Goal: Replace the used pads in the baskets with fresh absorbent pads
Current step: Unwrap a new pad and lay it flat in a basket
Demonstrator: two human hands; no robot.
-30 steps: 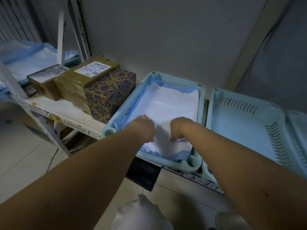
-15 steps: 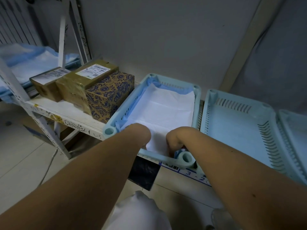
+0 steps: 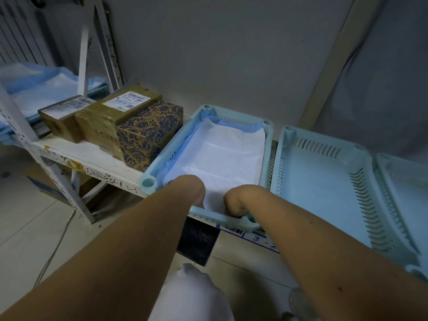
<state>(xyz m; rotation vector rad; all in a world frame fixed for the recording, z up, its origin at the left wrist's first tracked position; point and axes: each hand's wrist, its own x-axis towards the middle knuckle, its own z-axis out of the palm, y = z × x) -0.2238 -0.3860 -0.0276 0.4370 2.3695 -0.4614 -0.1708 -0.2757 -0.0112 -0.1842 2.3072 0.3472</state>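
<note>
In basket, curled fingers on pad

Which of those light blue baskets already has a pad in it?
The left basket, beside the patterned box, where both hands are working. A white pad lines it. The middle basket shows bare plastic; the rightmost is mostly out of view.

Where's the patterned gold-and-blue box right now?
In the head view, the patterned box sits on the white shelf, left of the padded basket, against a brown parcel.
</note>
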